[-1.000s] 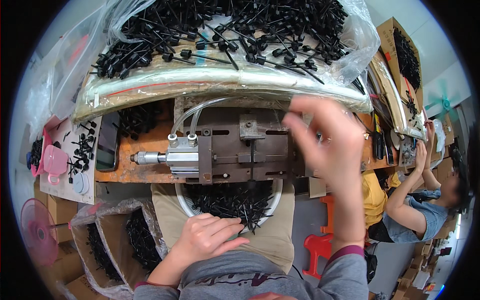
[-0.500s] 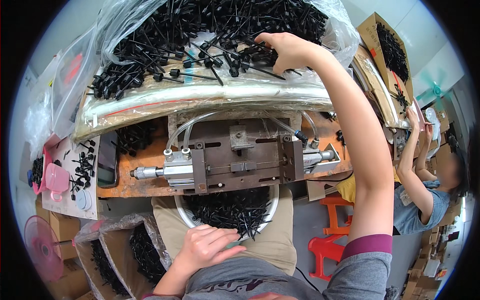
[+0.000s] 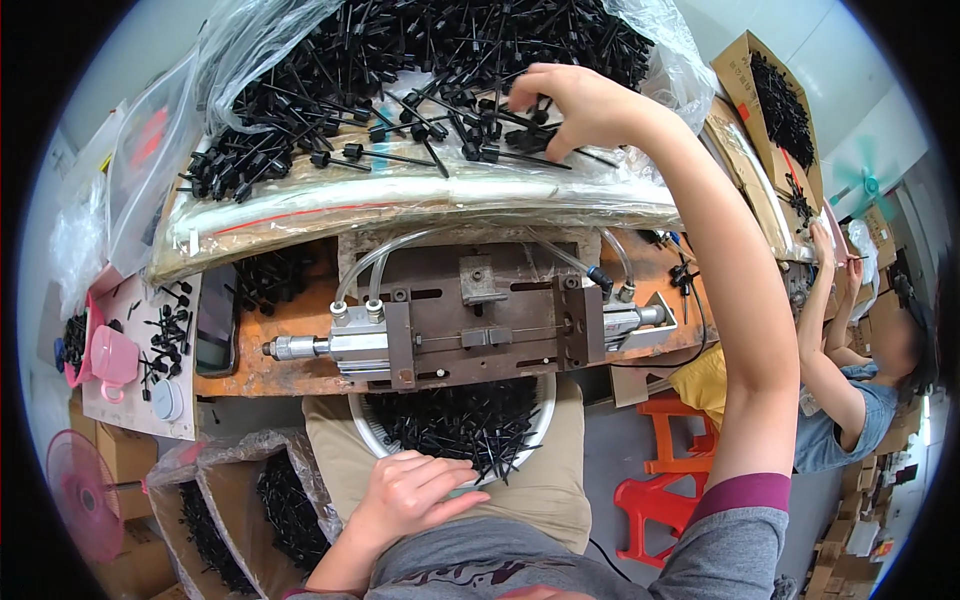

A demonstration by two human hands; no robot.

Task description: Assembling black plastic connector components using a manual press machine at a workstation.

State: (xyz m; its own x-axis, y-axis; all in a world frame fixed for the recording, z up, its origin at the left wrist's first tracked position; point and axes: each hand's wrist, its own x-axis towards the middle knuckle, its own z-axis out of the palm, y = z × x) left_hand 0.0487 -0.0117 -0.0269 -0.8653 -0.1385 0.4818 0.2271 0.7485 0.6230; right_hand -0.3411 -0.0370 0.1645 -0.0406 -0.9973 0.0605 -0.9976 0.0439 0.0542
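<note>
My right hand [image 3: 582, 108] is stretched out to the heap of black plastic parts with thin stems [image 3: 440, 60] on the plastic-covered bench top. Its fingers are curved and the thumb stands apart, with loose black parts under and beside them; I see nothing gripped. My left hand [image 3: 418, 492] rests at the near rim of a white round basin [image 3: 548, 425] in my lap, fingers stretched out and holding nothing visible. Black stemmed pieces [image 3: 455, 420] fill the basin. Between the hands sits a brown metal fixture [image 3: 490, 335] with silver cylinders at both ends.
Clear air tubes [image 3: 375, 260] arch over the fixture. A pink container [image 3: 113, 355] and scattered black parts are at the left, above lined boxes [image 3: 240, 510]. Red stools [image 3: 650, 515] stand at the right, where another person [image 3: 850, 400] works beside a parts-filled carton [image 3: 775, 100].
My right hand has shifted slightly, and its thumb and fingers are a little farther apart over the black parts. My left hand stays at the basin.
</note>
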